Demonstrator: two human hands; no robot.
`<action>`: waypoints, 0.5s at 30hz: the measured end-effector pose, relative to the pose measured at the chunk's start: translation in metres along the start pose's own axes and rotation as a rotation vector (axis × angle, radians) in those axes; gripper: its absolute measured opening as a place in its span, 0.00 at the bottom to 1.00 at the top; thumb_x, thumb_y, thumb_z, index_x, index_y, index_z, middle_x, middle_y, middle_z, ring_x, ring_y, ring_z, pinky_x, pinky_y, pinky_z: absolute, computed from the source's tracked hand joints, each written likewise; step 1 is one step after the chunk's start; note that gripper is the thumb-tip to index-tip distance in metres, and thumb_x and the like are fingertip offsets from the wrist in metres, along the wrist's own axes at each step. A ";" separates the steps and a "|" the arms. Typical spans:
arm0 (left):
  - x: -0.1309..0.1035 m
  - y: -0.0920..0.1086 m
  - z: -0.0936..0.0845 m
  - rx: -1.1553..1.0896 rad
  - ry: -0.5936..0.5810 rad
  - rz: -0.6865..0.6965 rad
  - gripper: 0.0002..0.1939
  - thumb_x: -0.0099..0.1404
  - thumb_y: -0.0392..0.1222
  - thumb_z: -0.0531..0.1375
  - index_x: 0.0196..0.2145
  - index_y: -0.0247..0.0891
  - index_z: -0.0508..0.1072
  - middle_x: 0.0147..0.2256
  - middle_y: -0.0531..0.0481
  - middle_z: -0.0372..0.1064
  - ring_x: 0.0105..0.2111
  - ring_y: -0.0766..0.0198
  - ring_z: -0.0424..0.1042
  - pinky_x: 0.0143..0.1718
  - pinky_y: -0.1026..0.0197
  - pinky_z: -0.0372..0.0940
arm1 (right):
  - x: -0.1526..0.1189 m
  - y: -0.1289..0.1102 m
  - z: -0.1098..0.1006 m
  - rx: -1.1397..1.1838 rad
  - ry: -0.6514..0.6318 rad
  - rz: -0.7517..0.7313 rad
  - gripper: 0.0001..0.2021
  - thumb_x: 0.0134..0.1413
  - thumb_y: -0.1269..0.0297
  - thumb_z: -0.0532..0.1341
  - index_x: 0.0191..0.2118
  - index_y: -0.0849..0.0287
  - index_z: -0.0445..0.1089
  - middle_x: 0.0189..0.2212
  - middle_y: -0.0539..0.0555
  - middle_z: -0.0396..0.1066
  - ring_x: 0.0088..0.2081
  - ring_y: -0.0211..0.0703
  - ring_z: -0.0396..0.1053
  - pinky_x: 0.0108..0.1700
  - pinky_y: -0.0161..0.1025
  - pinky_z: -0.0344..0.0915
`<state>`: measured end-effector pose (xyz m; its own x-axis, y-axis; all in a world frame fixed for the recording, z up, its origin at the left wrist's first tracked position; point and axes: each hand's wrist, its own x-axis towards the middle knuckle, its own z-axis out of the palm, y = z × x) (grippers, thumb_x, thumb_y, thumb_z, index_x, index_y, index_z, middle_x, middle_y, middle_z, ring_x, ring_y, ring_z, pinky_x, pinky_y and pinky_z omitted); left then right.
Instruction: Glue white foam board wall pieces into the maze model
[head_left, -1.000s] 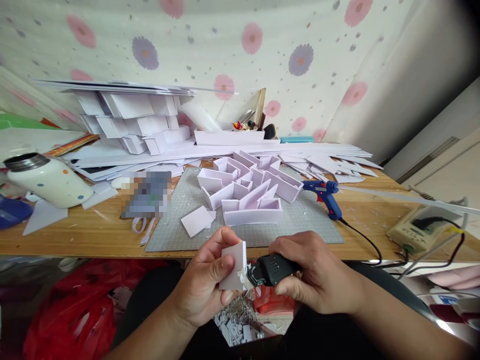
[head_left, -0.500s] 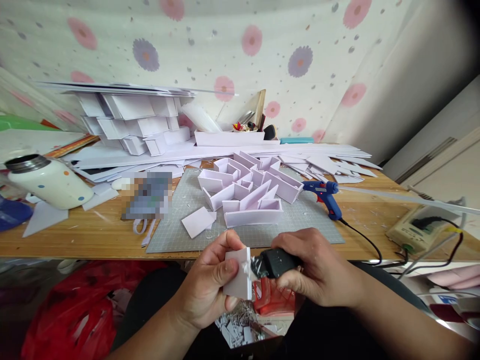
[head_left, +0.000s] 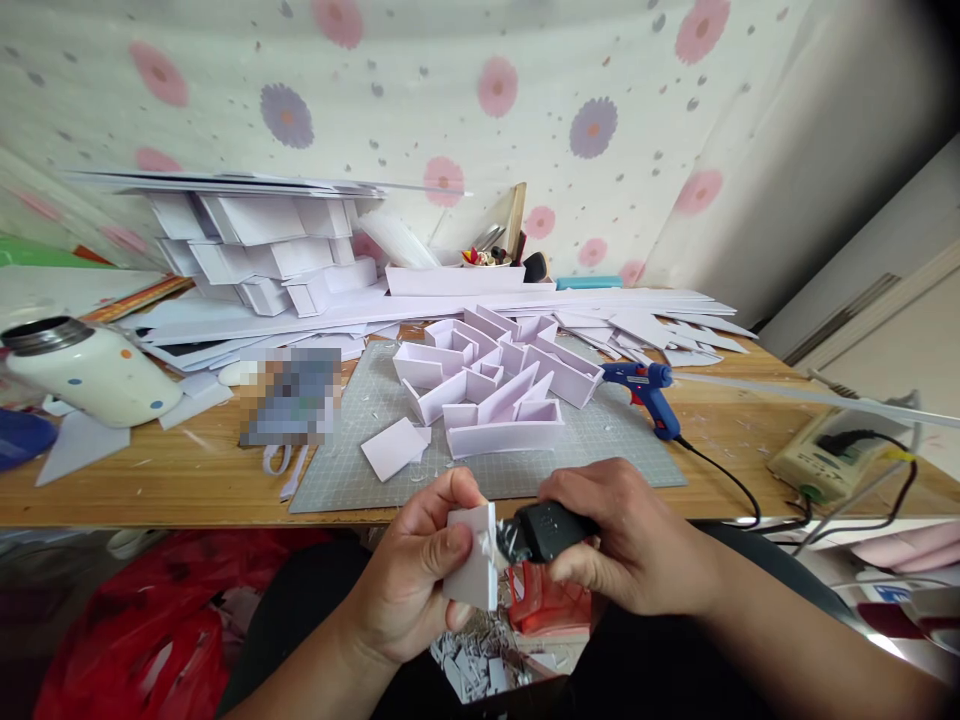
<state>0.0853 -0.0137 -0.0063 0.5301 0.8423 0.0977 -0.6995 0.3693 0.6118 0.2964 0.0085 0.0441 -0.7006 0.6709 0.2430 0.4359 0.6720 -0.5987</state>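
My left hand (head_left: 425,560) pinches a small white foam board piece (head_left: 474,560) upright between thumb and fingers, over my lap. Its right edge looks rough, with a shred of white at it. In my right hand (head_left: 626,535) is a black-handled tool (head_left: 551,530), its tip flecked with white bits and pointed at that rough edge. Whether the tip touches the board I cannot tell. Beyond my hands, joined white board strips (head_left: 502,430) stand on a grey cutting mat (head_left: 337,485), with a loose square piece (head_left: 394,448) lying to their left.
A blue glue gun (head_left: 649,390) rests right of the mat, its cord running to a power strip (head_left: 825,455). Board offcuts fill a bin (head_left: 472,665) below my hands. At left are a bottle (head_left: 97,375) and a red bag (head_left: 150,620); stacked white boxes (head_left: 262,240) stand behind.
The tool's tip has shifted slightly down along the edge of the board piece, and the white shred there looks smaller. My view has moved a little; both hands keep their hold.
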 end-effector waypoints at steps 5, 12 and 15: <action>-0.003 -0.004 -0.001 0.009 -0.019 -0.013 0.07 0.62 0.42 0.64 0.35 0.40 0.68 0.20 0.56 0.68 0.12 0.76 0.60 0.12 0.75 0.51 | 0.000 0.004 0.001 -0.001 0.011 0.022 0.27 0.59 0.37 0.48 0.33 0.59 0.66 0.22 0.50 0.62 0.23 0.38 0.58 0.27 0.37 0.49; -0.005 0.000 0.003 0.202 0.115 -0.033 0.12 0.60 0.46 0.65 0.34 0.39 0.66 0.19 0.58 0.65 0.12 0.77 0.58 0.14 0.74 0.53 | -0.003 0.021 -0.001 0.226 0.141 0.188 0.20 0.61 0.45 0.52 0.31 0.57 0.62 0.24 0.47 0.57 0.27 0.38 0.56 0.29 0.36 0.52; -0.004 0.005 0.010 0.503 0.360 0.097 0.15 0.59 0.48 0.65 0.35 0.39 0.65 0.24 0.56 0.68 0.18 0.72 0.65 0.19 0.71 0.59 | 0.000 0.013 0.004 0.539 0.148 0.249 0.18 0.59 0.46 0.56 0.33 0.58 0.64 0.26 0.47 0.56 0.28 0.37 0.55 0.30 0.35 0.53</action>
<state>0.0847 -0.0188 0.0038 0.2194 0.9746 -0.0460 -0.3787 0.1285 0.9165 0.3000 0.0163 0.0330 -0.5121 0.8496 0.1264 0.2021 0.2622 -0.9436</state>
